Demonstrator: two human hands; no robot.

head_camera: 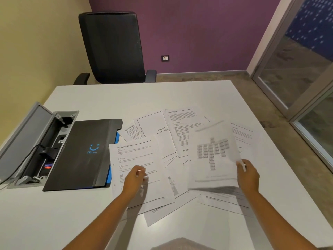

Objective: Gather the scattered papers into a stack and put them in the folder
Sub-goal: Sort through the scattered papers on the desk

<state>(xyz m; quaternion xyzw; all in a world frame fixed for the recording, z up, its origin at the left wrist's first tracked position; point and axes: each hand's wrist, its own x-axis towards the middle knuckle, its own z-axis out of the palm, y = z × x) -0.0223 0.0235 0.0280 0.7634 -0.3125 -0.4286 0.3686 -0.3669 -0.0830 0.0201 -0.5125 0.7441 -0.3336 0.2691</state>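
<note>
On a white surface [90, 213], printed papers [182, 130] lie scattered and overlapping beside a closed black folder [81, 154] bearing a blue smile logo. A person's right hand [248, 175] lifts one blurred sheet [212, 156] printed with a chart, its fingers pinched on the sheet's right edge. The left hand [135, 179] rests on a text page [133, 159] near the folder, fingers curled closed against the paper; whether it grips the page cannot be told. An open cable box [36, 141] sits left of the folder, and a black office chair [113, 47] stands behind.
</note>
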